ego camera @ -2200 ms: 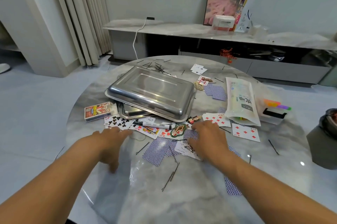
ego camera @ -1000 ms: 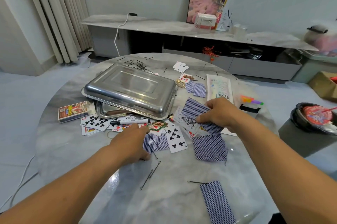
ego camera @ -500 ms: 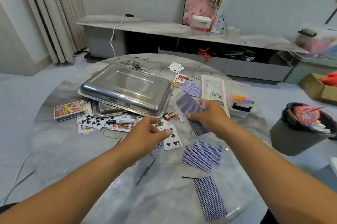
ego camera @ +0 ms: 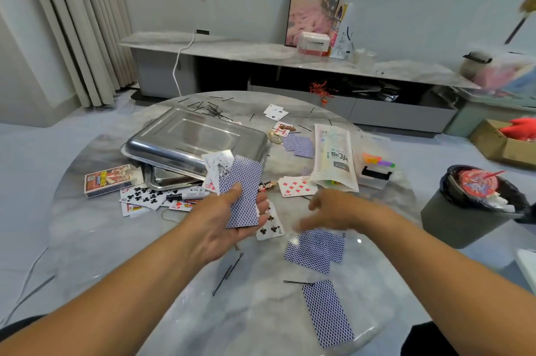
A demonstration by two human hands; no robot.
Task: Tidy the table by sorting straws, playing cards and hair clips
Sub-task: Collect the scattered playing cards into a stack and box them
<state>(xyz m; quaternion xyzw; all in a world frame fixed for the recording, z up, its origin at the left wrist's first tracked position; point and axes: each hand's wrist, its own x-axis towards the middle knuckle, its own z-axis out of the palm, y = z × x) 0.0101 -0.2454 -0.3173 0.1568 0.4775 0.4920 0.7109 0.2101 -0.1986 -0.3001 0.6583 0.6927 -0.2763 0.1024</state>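
While loose cards lie scattered across the round marble surface, the sorting looks to be at its card-gathering step, with much left to do. At the far left sits a red card box, and just right of it a spread of face-up cards with a black marker across them, in front of an upturned steel tray. Beyond the tray, a tangle of hair clips lies at the far edge. Nearer the middle, the left hand is raised palm-up, its grip closed round a held stack of cards, thumb across the blue backs. Under it lies a seven of clubs, and nearer still a pair of hair clips. Right of centre, the right hand is blurred; its fingers seem spread and loose, holding nothing, palm down. Directly below and nearer than that hand rest two overlapping face-down cards, touching each other, their long axes running from near-left to far-right; the right hand is plainly the nearer one. A further face-down card lies at the near edge, long axis pointing toward the person, with one hair clip just beside its far end. At the right stands a straw packet with bright straws beyond it.
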